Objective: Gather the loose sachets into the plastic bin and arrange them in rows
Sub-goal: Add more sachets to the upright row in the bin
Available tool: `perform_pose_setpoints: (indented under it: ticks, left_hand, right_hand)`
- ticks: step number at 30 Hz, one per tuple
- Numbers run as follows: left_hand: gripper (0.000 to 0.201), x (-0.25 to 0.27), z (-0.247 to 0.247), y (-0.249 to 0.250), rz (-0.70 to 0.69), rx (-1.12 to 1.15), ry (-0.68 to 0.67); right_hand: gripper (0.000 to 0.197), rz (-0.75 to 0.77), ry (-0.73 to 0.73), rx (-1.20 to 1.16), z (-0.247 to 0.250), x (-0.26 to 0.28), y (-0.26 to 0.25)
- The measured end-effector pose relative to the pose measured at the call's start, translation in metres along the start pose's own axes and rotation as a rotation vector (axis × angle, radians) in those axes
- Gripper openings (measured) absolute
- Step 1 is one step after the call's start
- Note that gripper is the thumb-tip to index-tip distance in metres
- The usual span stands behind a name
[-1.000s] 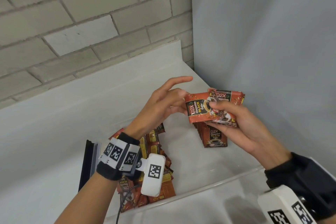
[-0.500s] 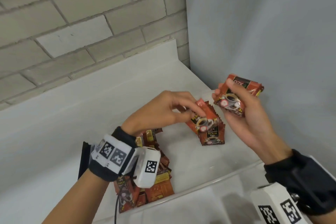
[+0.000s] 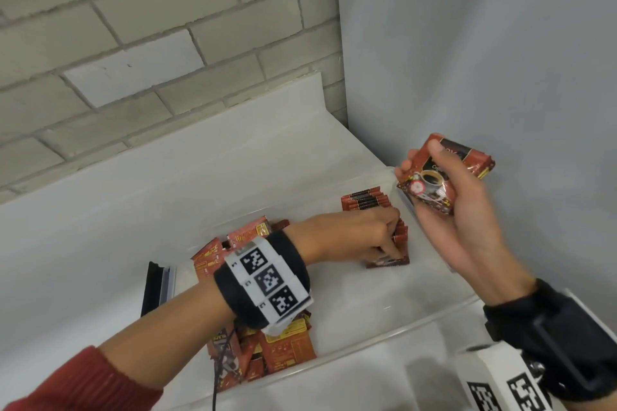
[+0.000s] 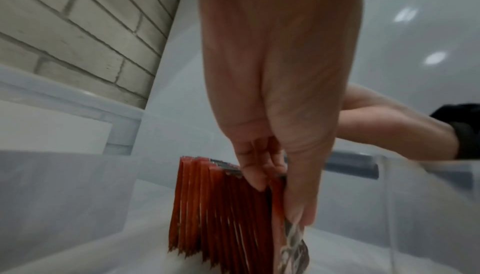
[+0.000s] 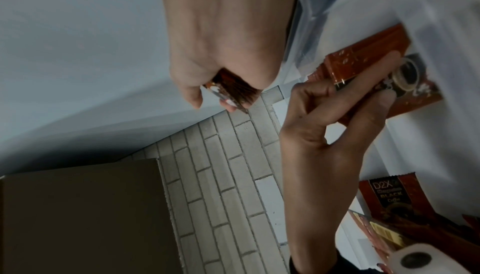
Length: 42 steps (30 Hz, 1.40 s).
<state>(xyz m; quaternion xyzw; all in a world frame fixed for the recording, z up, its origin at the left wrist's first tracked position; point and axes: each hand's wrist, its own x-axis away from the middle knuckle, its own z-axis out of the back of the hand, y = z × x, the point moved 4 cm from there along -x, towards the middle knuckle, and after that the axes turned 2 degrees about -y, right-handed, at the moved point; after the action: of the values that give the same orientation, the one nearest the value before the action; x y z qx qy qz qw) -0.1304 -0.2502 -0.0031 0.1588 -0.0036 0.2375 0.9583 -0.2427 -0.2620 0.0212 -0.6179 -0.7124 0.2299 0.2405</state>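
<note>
A clear plastic bin (image 3: 367, 340) holds a row of upright red coffee sachets (image 3: 365, 202) at its far right. My left hand (image 3: 392, 243) reaches down into the bin and pinches the front sachet (image 3: 389, 262) against the near end of that row. In the left wrist view the thumb and fingers (image 4: 298, 206) clamp that sachet (image 4: 291, 243) against the row (image 4: 207, 206). My right hand (image 3: 424, 163) holds a small stack of sachets (image 3: 467, 160) above the bin's right edge. A loose pile of sachets (image 3: 277, 347) lies in the bin's left part, partly under my left wrist.
A brick wall (image 3: 150, 43) stands behind the bin and a smooth grey wall (image 3: 484, 43) close on the right. A black flat object (image 3: 155, 287) sits at the bin's left end. A brown box (image 5: 78, 217) shows in the right wrist view.
My left hand took one sachet off the stack in my right hand and lowered it onto the front of the row. The right hand drew back to the right with the stack.
</note>
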Motion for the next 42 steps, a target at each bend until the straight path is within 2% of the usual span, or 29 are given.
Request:
perform_pose_setpoints:
  ticks: [3, 6, 12, 18, 22, 26, 29, 31, 34, 37, 39, 42]
  left_hand:
    - [0.028, -0.001, -0.005, 0.0, -0.008, -0.096, 0.084]
    - [0.027, 0.0, -0.007, -0.001, 0.064, -0.131, 0.097]
    - [0.02, 0.001, -0.007, 0.002, 0.06, -0.261, 0.151]
    - [0.031, 0.001, -0.014, -0.002, 0.108, -0.195, 0.08]
    - [0.03, 0.003, -0.011, -0.002, 0.081, -0.152, 0.085]
    - [0.032, 0.006, -0.003, -0.004, 0.106, -0.074, 0.12]
    - [0.03, 0.014, 0.009, -0.007, 0.159, 0.046, 0.174]
    - [0.031, 0.021, 0.023, -0.013, 0.245, 0.115, 0.237]
    - [0.026, 0.036, 0.053, -0.022, 0.393, 0.15, 0.405]
    - [0.02, 0.051, 0.079, -0.018, 0.491, 0.219, 0.597]
    - [0.02, 0.056, 0.091, -0.011, 0.502, 0.286, 0.66]
    - [0.032, 0.057, 0.099, -0.001, 0.446, 0.439, 0.625]
  right_hand:
    - [0.004, -0.002, 0.017, 0.013, 0.0, 0.0, 0.0]
    - [0.004, -0.012, 0.02, 0.005, 0.0, 0.0, 0.0]
    - [0.019, -0.032, 0.024, -0.053, -0.003, 0.002, 0.0]
    - [0.031, -0.085, -0.003, -0.019, -0.004, 0.004, 0.001]
    - [0.021, -0.082, -0.01, -0.034, -0.004, 0.006, 0.0]
    - [0.02, -0.091, -0.032, -0.041, -0.005, 0.007, 0.0]
    - [0.027, -0.118, -0.07, -0.006, -0.007, 0.007, 0.001]
    - [0.025, -0.139, -0.086, 0.034, -0.008, 0.007, 0.004]
    - [0.044, -0.15, -0.073, 0.076, -0.007, 0.006, 0.007]
    - [0.051, -0.164, -0.092, 0.131, -0.007, 0.005, 0.009]
    - [0.053, -0.197, -0.126, 0.177, -0.007, 0.006, 0.012]
    - [0.049, -0.264, -0.202, 0.244, -0.009, 0.009, 0.016]
